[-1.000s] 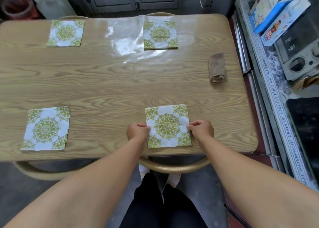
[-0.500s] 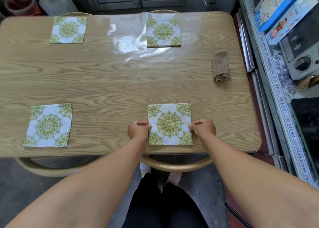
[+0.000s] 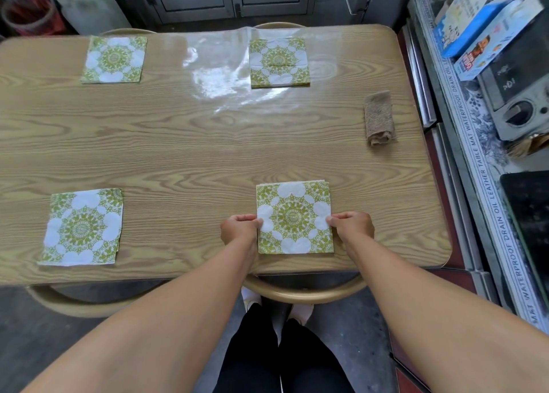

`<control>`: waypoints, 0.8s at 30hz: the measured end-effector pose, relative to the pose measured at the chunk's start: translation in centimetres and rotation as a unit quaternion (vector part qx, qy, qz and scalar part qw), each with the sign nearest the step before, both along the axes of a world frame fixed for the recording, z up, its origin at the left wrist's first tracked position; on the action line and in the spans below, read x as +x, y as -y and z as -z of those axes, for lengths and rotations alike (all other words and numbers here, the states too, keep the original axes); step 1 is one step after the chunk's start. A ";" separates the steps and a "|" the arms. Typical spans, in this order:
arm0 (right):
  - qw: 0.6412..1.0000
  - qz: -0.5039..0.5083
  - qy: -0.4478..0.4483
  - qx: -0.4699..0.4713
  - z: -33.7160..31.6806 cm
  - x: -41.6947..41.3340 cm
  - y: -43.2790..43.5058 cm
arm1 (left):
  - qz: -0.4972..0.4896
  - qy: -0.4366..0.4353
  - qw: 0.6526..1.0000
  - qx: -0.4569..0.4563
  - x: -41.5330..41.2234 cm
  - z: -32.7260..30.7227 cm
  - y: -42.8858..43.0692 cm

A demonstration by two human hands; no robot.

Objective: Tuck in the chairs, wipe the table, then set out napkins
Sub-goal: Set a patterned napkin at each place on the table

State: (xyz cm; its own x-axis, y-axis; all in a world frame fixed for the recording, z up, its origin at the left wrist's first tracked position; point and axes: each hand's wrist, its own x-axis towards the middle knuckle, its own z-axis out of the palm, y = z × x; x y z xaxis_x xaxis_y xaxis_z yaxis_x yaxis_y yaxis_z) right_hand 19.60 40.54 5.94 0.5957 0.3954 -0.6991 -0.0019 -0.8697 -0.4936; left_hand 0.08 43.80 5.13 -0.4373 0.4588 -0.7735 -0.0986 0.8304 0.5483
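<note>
Green and white patterned napkins lie flat on the wooden table (image 3: 190, 143). The near-right napkin (image 3: 294, 217) sits by the front edge. My left hand (image 3: 239, 227) pinches its left edge and my right hand (image 3: 352, 224) pinches its right edge. Three more napkins rest at the near left (image 3: 81, 226), far left (image 3: 114, 59) and far middle (image 3: 277, 62). A folded brown cloth (image 3: 378, 117) lies near the table's right edge. Chair backs (image 3: 306, 291) are tucked against the front edge, with another (image 3: 74, 303) at the left.
A counter (image 3: 481, 166) with a printed mat runs along the right side, holding boxes (image 3: 487, 30) and a stove (image 3: 523, 95). Two more chair tops show behind the far edge. A red bucket (image 3: 26, 15) and cabinet doors stand beyond the table.
Both hands have stayed on the near-right napkin's edges, squaring it slightly on the table. The view shifted a little; nothing else moved.
</note>
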 end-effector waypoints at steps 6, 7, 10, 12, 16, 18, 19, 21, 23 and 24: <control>1.000 0.029 -0.008 0.000 0.1 0.0 -0.3 | -0.003 -0.008 1.000 -0.002 0.1 0.1 -0.2; 0.999 0.033 -0.007 0.000 0.2 0.0 -0.3 | -0.003 -0.007 1.000 -0.004 0.0 0.2 -0.3; 0.999 0.042 -0.004 0.001 0.3 0.0 -0.4 | -0.006 -0.004 1.000 -0.007 0.0 0.3 -0.3; 0.999 0.040 -0.004 0.001 0.5 0.0 -0.4 | -0.003 -0.006 1.000 -0.007 0.0 0.3 -0.3; 0.999 0.041 -0.010 0.003 0.7 0.1 -0.3 | 0.005 -0.016 1.000 -0.005 -0.1 0.3 -0.3; 0.999 0.036 -0.010 0.010 0.5 0.1 -0.2 | 0.011 -0.035 0.999 0.001 -0.2 0.2 -0.2; 0.999 0.029 -0.011 0.012 0.5 0.1 -0.1 | 0.017 -0.046 0.999 -0.001 -0.2 0.0 -0.3; 1.000 0.010 -0.022 0.015 0.7 0.2 0.1 | 0.034 -0.063 0.997 -0.006 -0.5 0.0 -0.5; 1.000 -0.008 -0.021 0.015 0.3 0.2 0.2 | 0.049 -0.069 0.996 -0.012 -0.8 -0.5 -0.7; 1.000 -0.014 -0.019 0.020 0.3 0.3 0.2 | 0.054 -0.068 0.996 -0.006 -1.1 -0.5 -0.9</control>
